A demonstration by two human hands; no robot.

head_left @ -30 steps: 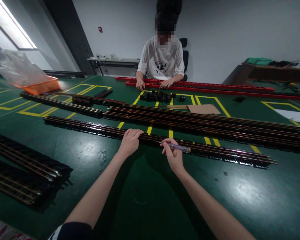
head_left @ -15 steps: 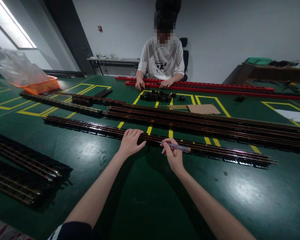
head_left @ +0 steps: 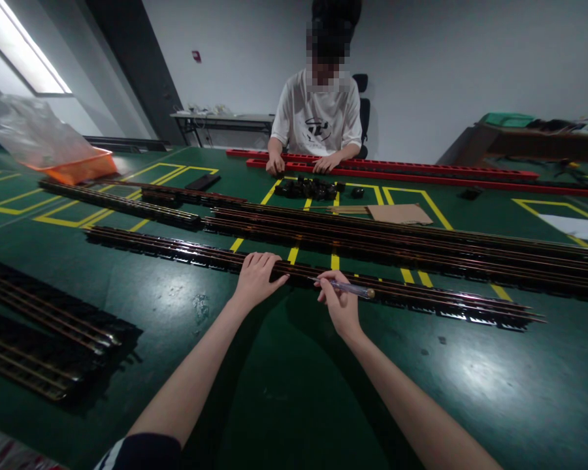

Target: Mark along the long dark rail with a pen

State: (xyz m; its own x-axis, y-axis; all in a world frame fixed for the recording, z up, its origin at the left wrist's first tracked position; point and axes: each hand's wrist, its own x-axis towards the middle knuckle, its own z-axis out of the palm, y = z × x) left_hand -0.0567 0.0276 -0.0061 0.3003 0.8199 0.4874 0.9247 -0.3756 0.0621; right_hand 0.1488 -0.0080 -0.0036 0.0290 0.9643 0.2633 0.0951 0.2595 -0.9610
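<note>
Green tabletop [head_left: 166,326] bears a long black-and-copper strip [head_left: 301,273]; along it I see the left hand [head_left: 256,282], fingers unclenched, and the right hand [head_left: 342,303] gripping a slim translucent-handled tool [head_left: 355,288].

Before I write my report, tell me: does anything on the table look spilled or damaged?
A blotchy patch on the green table beside the left forearm looks odd because it interrupts the plain surface; spill or wear, I cannot tell.
</note>
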